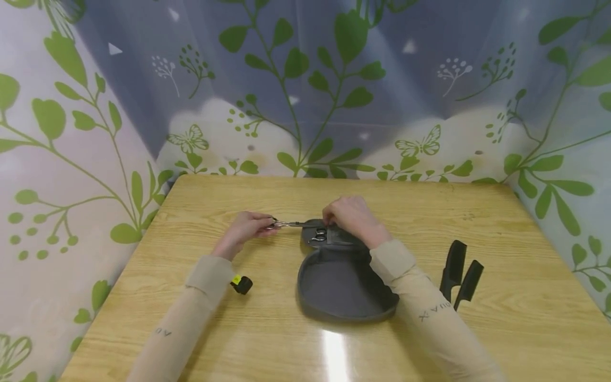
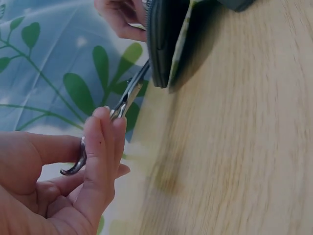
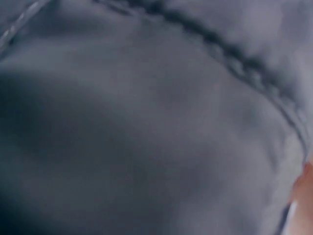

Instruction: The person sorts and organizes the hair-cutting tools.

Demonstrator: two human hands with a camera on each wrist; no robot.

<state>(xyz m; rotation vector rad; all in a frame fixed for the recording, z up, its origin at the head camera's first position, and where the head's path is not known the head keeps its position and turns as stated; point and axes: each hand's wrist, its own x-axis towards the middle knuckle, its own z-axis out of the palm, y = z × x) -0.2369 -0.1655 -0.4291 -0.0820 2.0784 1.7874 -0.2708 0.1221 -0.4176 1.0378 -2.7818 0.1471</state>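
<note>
My left hand [image 1: 245,229] pinches the finger loops of a pair of silver scissors [image 2: 128,95]. The blades point right, and their tips reach the far half of an open dark grey zippered case [image 1: 346,289], where the ends are hidden. My right hand [image 1: 353,217] grips that far half near its upper edge, fingers curled down; its fingertips are mostly out of sight. More metal loops [image 1: 319,234], like scissor handles, show in the case between the two hands. The right wrist view is filled by blurred grey case fabric [image 3: 146,122] with a zipper along it.
Two black combs [image 1: 457,260] lie on the wooden table [image 1: 267,329] to the right of the case, beside my right sleeve. Near my left sleeve sits a small black item with a yellow patch [image 1: 244,285]. A leaf-patterned curtain [image 1: 305,132] hangs behind the table.
</note>
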